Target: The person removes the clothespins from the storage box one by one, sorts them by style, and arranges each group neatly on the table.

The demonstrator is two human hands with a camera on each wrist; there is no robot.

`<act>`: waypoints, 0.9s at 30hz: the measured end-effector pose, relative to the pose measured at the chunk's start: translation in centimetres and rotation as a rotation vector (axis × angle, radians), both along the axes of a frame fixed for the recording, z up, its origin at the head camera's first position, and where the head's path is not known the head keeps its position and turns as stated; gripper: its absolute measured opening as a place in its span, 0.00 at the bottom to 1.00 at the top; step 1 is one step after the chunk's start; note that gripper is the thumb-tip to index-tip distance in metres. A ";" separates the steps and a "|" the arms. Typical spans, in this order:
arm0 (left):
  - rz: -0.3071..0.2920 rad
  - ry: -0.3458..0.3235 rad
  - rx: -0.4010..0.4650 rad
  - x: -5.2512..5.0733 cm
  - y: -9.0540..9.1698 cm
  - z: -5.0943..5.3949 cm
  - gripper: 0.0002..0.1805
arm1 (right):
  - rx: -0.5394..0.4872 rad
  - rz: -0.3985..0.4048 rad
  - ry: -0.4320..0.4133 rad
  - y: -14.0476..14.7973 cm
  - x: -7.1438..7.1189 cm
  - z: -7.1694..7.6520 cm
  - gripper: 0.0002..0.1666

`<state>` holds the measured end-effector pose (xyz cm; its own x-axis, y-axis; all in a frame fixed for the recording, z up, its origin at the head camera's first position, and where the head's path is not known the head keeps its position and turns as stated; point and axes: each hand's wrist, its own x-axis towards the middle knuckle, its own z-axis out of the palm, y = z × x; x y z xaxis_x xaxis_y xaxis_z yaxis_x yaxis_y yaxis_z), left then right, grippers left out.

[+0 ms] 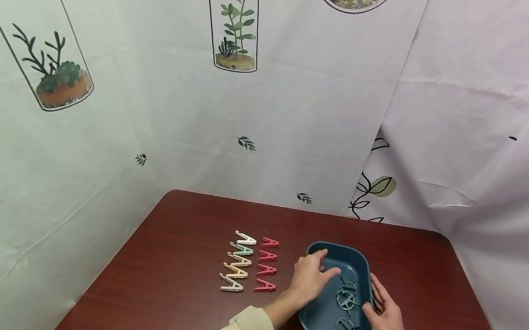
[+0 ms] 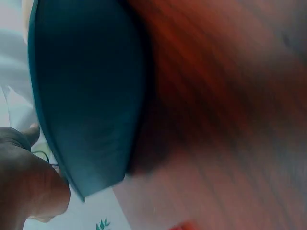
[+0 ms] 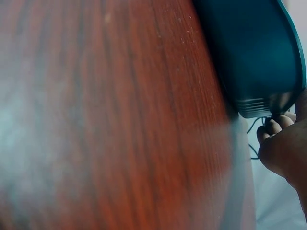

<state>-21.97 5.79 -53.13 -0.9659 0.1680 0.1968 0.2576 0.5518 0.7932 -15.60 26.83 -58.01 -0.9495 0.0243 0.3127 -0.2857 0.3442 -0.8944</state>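
A blue rectangular tray (image 1: 314, 318) stands on the table with several dark green openwork pieces (image 1: 346, 315), some round or flower-shaped, lying inside. My left hand (image 1: 308, 279) reaches over the tray's left rim, thumb and index finger spread apart above its inside, and nothing shows between them. At the right rim, my right hand (image 1: 385, 322) holds the tray, thumb over the edge and fingers along the outer wall. The left wrist view shows the tray's outer side (image 2: 91, 96) beside part of the left hand (image 2: 33, 187). In the right wrist view, curled fingers (image 3: 276, 127) appear near the tray's end.
Left of the tray lie two columns of clothes pegs: white, green and yellowish pegs (image 1: 238, 260) in one, red pegs (image 1: 266, 270) in the other. The dark red-brown wooden table (image 1: 168, 289) ends at a printed cloth backdrop (image 1: 280, 103) behind it.
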 end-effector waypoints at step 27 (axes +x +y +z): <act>0.148 -0.052 -0.091 2.4 3.8 -2.1 0.20 | -0.002 -0.006 -0.010 0.0 0.0 0.1 0.42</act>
<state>-19.52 9.54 -55.27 -0.9900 0.0382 0.1361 0.1280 0.6504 0.7487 -15.56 26.85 -57.91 -0.9524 0.0310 0.3032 -0.2746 0.3444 -0.8978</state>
